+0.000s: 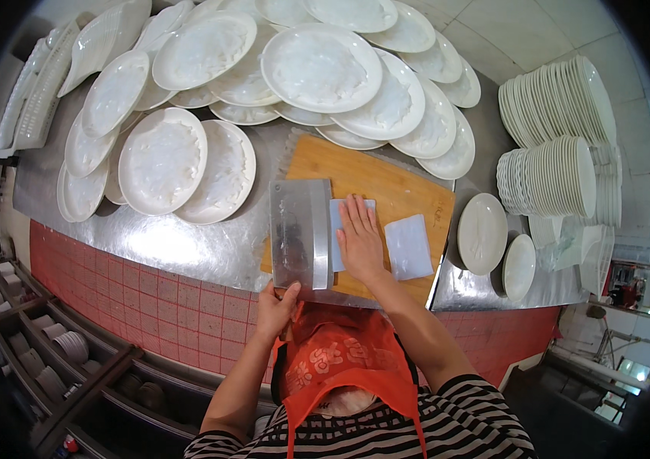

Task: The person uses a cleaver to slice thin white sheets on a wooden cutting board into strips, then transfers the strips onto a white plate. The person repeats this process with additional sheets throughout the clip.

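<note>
My left hand (278, 311) is closed around the handle of a broad metal cleaver (300, 235). The blade reaches away from me over the left part of a wooden cutting board (371, 163). Beside the cutting edge lies a thin, whitish rectangular slab (336, 238), partly under my right hand (360, 232). That hand is laid flat on it, fingers stretched out. A second pale slab (409, 246) rests to the right on the board, apart from the first. Whether the blade touches the first slab, I cannot tell.
Overlapping oval plates (321, 67) bearing translucent white pieces cover the back and left of the metal table (176, 244). Stacked plates (548, 103) stand at the right, near two separate oval plates (482, 234). A white plastic basket (44, 106) is far left; compartments with bowls (71, 346) sit lower left.
</note>
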Demonstrator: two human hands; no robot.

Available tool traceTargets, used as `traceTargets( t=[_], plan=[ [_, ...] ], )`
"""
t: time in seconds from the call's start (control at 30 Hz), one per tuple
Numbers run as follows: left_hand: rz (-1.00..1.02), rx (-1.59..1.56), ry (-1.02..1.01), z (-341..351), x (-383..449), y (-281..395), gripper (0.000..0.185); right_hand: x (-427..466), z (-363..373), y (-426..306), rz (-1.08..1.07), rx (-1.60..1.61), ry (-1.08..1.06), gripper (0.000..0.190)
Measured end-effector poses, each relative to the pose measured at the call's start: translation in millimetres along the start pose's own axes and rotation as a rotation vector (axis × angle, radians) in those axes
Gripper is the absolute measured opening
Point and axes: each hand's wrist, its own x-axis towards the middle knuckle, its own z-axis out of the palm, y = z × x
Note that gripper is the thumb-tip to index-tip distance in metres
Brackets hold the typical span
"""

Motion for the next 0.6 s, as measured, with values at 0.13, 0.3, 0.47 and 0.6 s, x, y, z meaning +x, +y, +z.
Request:
traceTargets(
  t=[0.13,0.3,0.47,0.6],
  plan=[
    [0.021,0.074,0.023,3.6,0.6,-2.5,0.022,0.1,-1.2,-0.7,-0.008,-0.003,0.024,0.056],
    [0.067,0.188,0.05,8.4,1.3,-3.0,0.025,-0.3,0.2,1.3,-0.008,-0.001,0.023,0.057],
    [0.065,0.218,0.05,15.6,-0.1,1.7,0.027,-0.9,2.4,2.2,-0.002,0.01,0.028,0.058],
    [0.072,0.281,0.043,15.7,2.7,-3.2,0.028,-0.4,2.0,1.7,0.002,0.021,0.023,0.057]
  ],
)
